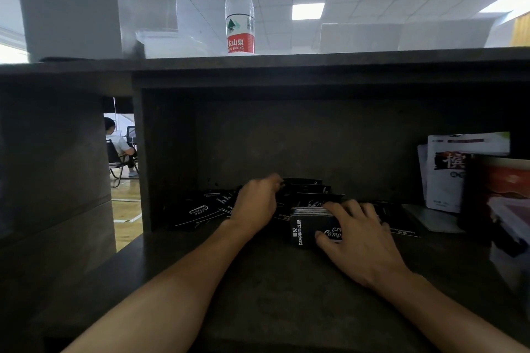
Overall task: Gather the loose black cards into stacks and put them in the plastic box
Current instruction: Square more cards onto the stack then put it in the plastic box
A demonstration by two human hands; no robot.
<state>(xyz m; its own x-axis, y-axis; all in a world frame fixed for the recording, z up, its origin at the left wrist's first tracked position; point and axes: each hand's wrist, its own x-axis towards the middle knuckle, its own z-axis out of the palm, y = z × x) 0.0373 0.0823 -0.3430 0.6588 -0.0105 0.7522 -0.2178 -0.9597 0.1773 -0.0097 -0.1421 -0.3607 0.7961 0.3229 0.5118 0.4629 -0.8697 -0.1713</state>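
Loose black cards [200,210] with white "Camping Club" print lie scattered at the back of a dark desk recess. My right hand [358,235] holds a gathered stack of these cards [305,228] upright on the desk, thumb on its front face and fingers over its top edge. My left hand [258,202] reaches into the pile behind, fingertips touching loose cards [308,189] near the back wall; whether it grips one is unclear. A clear plastic box [513,226] stands at the far right, partly cut off by the frame edge.
The dark desk [258,295] has a shelf [286,63] overhead carrying a water bottle [239,11] with a red cap. White printed packets [453,172] lean at the right. A seated person [119,149] shows through the gap on the left.
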